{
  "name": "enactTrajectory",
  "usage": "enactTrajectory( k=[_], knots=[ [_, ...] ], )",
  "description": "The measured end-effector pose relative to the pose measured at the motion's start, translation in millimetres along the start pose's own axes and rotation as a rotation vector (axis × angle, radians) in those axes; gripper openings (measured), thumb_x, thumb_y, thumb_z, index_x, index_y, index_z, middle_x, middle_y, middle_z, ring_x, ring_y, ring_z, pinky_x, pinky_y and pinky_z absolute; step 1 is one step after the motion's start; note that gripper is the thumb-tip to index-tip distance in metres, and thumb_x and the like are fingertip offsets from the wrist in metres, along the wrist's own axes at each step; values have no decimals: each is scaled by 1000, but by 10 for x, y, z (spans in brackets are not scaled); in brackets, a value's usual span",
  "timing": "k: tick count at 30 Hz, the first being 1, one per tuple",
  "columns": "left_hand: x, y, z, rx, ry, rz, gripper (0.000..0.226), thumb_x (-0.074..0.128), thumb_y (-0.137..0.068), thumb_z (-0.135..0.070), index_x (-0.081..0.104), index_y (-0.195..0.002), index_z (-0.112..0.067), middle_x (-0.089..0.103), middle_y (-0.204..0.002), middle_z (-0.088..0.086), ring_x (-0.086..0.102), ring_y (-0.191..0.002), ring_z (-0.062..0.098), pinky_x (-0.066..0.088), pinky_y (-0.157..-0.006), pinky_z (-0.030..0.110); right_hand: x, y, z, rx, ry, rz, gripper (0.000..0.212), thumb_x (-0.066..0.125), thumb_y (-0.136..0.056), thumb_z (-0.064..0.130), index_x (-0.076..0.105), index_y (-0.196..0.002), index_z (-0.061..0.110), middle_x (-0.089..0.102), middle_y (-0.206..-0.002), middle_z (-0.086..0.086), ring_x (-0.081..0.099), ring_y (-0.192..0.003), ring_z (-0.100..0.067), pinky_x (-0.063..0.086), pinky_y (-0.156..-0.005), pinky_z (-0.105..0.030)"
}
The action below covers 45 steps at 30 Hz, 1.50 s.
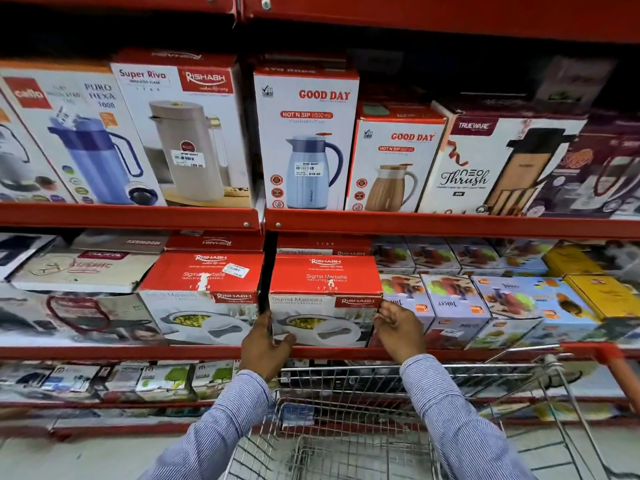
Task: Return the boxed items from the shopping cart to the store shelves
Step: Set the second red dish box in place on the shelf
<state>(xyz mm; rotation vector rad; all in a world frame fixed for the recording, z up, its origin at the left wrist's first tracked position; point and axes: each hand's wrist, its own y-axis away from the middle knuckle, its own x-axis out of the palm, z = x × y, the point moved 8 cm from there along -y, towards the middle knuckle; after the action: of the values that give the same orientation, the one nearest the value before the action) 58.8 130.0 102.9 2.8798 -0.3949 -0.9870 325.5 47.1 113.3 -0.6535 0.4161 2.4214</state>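
Both hands clasp one red-and-white Rishabh casserole box (325,299) on the middle shelf (138,351): left hand (265,344) grips its left edge, right hand (398,330) its right edge, above the shopping cart (346,410).

We are holding the red-topped Rishabh casserole box (325,299) between our left hand (265,348) and right hand (398,329). It is sitting upright on the red middle shelf (138,352), above the wire shopping cart (381,403).
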Motion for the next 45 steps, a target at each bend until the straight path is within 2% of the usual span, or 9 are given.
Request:
enactTrajectory(
  k=[4,7,9,13,16,27,36,40,45],
  knots=[
    [-265,34,-162,19,92,-170,51,72,-84,-24,57,-131,-13,71,-107,-3,69,-93,17,56,-77,26,-304,64,224,0,-136,-273,29,62,-84,12,67,-113,15,72,-98,1,63,-77,-10,55,-84,-26],
    [-636,6,-543,147,194,-377,31,71,-82,-17,68,-113,-20,63,-85,-23,61,-74,-9,45,-58,2,-497,143,844,-255,-289,-425,25,62,-87,12,66,-112,12,69,-95,3,66,-84,-9,48,-70,-1],
    [-872,-81,-874,236,269,-447,29,71,-83,-18,68,-111,-23,68,-92,-19,62,-80,-12,49,-69,3,-441,101,1352,-388,-334,-320,31,61,-88,12,63,-119,11,69,-103,4,64,-91,-4,44,-71,4],
    [-1245,-322,-1425,373,318,-507,42,74,-81,-21,64,-121,-16,73,-113,2,70,-98,16,55,-93,30,-433,-22,2198,-525,-354,-244,39,58,-87,16,58,-126,15,65,-115,5,60,-93,3,41,-71,5],
    [-1405,-494,-1673,403,287,-506,57,74,-79,-22,56,-132,-9,69,-125,8,66,-111,18,50,-103,34,-577,-103,2642,-570,-341,-302,44,58,-84,15,56,-128,15,63,-125,2,61,-94,-3,46,-80,-8],
    [-1511,-805,-2070,498,221,-394,83,75,-78,-28,33,-149,-16,53,-146,4,55,-129,23,44,-111,41,-800,-265,3149,-588,-213,-355,52,59,-86,22,51,-136,11,59,-136,-5,57,-118,-17,45,-101,-30],
    [-1530,-864,-2147,535,267,-345,85,74,-80,-26,29,-152,-17,47,-151,2,49,-135,20,42,-112,37,-776,-217,3198,-621,-190,-269,46,56,-87,16,56,-132,15,64,-130,-2,58,-121,-17,47,-96,-24],
    [-1539,-872,-2148,535,315,-322,83,73,-80,-25,31,-151,-19,50,-149,-1,52,-133,17,47,-92,15,-779,-181,3187,-629,-188,-266,46,57,-87,14,55,-133,15,64,-131,-3,59,-113,-10,40,-73,5],
    [-1570,-861,-2141,522,281,-345,85,73,-80,-29,30,-152,-17,52,-148,2,55,-130,18,48,-106,35,-762,-181,3161,-631,-199,-249,49,58,-88,12,51,-137,12,62,-131,-10,61,-107,-11,42,-61,7]
  ],
)
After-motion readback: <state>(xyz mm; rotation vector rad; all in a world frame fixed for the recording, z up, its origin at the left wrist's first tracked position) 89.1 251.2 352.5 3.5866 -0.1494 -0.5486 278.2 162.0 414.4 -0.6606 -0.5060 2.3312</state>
